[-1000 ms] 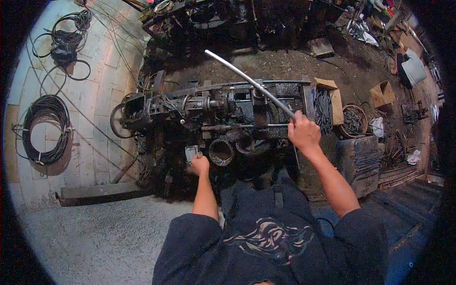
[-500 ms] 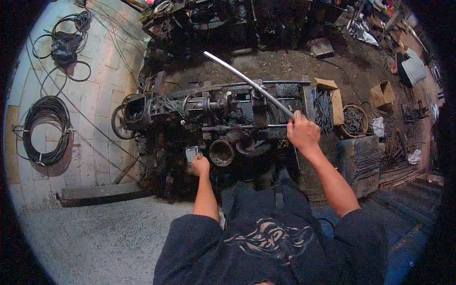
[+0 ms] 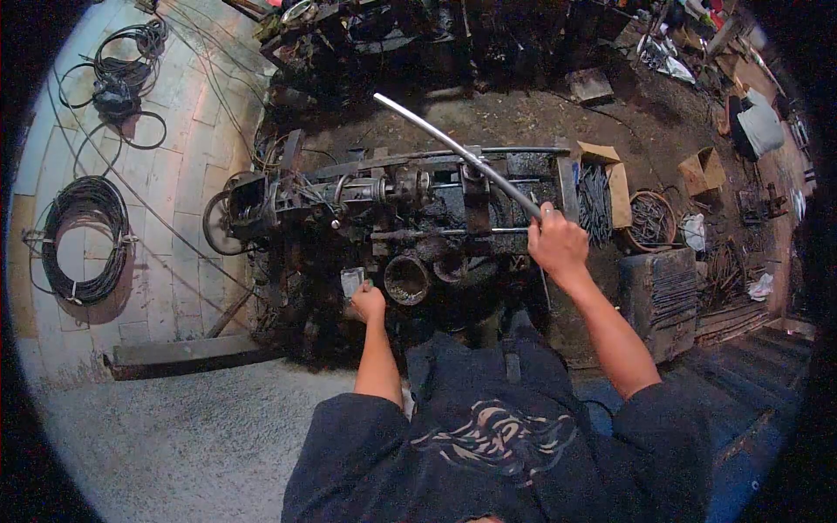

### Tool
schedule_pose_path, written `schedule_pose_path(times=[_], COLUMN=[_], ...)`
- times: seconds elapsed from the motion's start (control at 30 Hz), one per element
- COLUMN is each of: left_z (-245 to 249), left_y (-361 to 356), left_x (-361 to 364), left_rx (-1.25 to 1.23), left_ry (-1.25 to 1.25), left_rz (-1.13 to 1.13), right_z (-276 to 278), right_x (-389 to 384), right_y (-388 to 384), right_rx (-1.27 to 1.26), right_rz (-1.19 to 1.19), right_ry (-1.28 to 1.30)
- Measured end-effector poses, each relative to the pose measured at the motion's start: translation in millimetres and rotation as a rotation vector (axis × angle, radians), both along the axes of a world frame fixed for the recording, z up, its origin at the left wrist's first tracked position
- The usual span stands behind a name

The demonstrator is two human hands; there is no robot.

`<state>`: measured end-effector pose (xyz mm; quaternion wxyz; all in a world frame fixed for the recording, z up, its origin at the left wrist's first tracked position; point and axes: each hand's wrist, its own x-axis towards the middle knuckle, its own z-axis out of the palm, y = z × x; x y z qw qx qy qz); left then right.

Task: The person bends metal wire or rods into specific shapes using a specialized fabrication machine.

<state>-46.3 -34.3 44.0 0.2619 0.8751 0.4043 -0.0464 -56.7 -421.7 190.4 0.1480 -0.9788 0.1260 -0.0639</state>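
Note:
My right hand [image 3: 558, 244] is wrapped around the lower end of a long metal pipe [image 3: 436, 137]. The pipe slants up and left across a greasy machine [image 3: 475, 196], passing over a block on its rails. Low at the machine's front, my left hand [image 3: 368, 302] has its fingers closed at the edge of a small grey box [image 3: 352, 281]; the fingertips are partly hidden. Just right of that hand sits a round metal container [image 3: 407, 280] with small bits inside. Behind the pipe's middle is the machine's round chuck [image 3: 410, 186].
A cardboard box of dark rods [image 3: 595, 200] stands right of the machine, near a round basket of metal pieces [image 3: 650, 218] and a dark stacked block [image 3: 660, 301]. Coiled cable [image 3: 61, 270] lies on the pale floor at left. A wooden beam [image 3: 187, 352] lies front left.
Both hands and the pipe stay almost where they were. The pale spot on the machine's chuck has gone from its earlier place, so the chuck looks turned.

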Motion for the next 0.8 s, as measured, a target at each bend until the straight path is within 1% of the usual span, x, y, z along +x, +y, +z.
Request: schedule_pose_path(times=[0.13,0.23,0.57,0.8], left_z=[6,10,-8,10], left_y=[-4,-6,5,-6], left_x=[1,-1,1,0], left_rx=[0.016,0.017,-0.012,0.028], left_ry=[0.030,0.018,0.009,0.003], left_rz=[-0.002,-0.009,-0.020,-0.028], right_z=[1,5,3,3], right_x=[0,0,0,1], right_y=[1,1,1,0], right_rx=[-0.007,-0.005,-0.011,-0.004], right_rz=[0.007,0.022,0.004,0.017], right_ry=[0.006,0.070,0.086,0.091])
